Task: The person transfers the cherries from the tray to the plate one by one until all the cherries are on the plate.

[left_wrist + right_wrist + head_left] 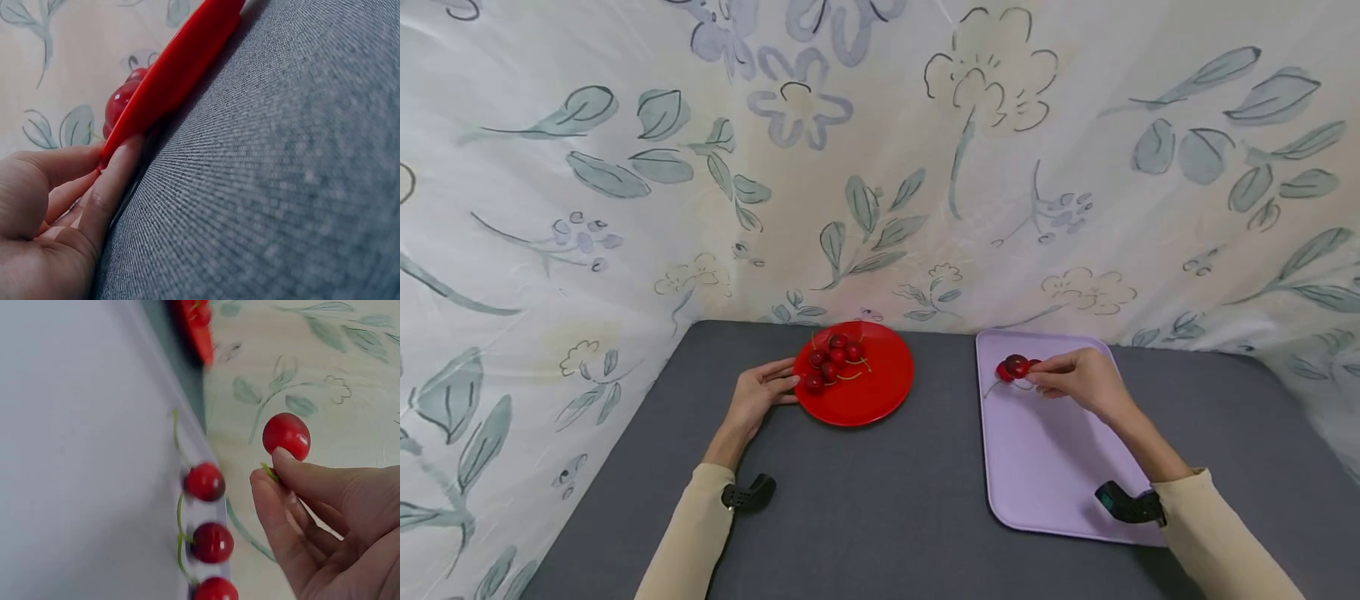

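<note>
My left hand [758,398] pinches the left rim of a round red plate [880,387], thumb and fingers on either side of the edge in the left wrist view. Several dark red cherries [829,372] with green stems lie on the plate's left half. At the right, my right hand [1088,382] holds a single cherry [287,434] by its stem between thumb and fingers, above the far end of a lilac tray [1037,475]. In the right wrist view, more cherries [213,542] with stems lie in a row along the tray's edge.
A dark grey cloth [880,517] covers the table under plate and tray, with a gap between the two. Behind it hangs a flower-patterned curtain [880,125], which also runs along the left side. The plate stands close to the table's back edge.
</note>
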### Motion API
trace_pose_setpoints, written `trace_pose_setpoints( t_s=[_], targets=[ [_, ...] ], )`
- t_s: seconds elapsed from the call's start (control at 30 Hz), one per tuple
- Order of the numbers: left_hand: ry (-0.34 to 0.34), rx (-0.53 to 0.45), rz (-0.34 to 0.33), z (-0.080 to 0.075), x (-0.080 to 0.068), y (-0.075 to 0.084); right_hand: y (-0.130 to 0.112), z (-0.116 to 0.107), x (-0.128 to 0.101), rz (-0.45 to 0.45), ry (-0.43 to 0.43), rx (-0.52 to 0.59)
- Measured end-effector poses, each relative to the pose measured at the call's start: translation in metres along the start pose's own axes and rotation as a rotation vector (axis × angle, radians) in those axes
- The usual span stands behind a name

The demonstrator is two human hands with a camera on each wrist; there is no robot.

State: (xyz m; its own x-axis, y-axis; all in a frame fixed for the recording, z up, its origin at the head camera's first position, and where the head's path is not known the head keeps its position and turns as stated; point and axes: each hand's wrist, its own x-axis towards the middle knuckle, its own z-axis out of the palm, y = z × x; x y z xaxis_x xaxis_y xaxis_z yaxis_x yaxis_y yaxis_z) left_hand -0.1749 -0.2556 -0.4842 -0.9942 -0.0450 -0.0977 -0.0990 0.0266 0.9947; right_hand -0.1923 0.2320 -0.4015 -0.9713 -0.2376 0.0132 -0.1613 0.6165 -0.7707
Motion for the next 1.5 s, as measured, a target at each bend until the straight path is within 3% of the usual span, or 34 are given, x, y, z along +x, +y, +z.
trace_pose_setpoints(
  t_s=[0.17,0.33,0.47,0.97,1.5],
  targets=[
    [-0.008,-0.012,-0.003,0.001,0.0,0.001,-0.005,0.001,0.007,0.132,-0.135,0.265],
    [-0.021,-0.036,-0.01,0.002,0.0,0.001,-0.006,0.01,0.015,0.161,-0.233,0.486],
    [-0.016,-0.028,-0.009,0.002,0.001,0.0,-0.011,0.019,0.021,0.161,-0.288,0.592],
    [0.012,-0.004,-0.032,0.001,-0.002,0.002,-0.037,0.064,0.043,0.139,-0.271,0.601],
    [-0.004,-0.01,-0.032,0.0,0.003,0.003,-0.065,0.115,0.062,0.113,-0.247,0.617]
  ],
)
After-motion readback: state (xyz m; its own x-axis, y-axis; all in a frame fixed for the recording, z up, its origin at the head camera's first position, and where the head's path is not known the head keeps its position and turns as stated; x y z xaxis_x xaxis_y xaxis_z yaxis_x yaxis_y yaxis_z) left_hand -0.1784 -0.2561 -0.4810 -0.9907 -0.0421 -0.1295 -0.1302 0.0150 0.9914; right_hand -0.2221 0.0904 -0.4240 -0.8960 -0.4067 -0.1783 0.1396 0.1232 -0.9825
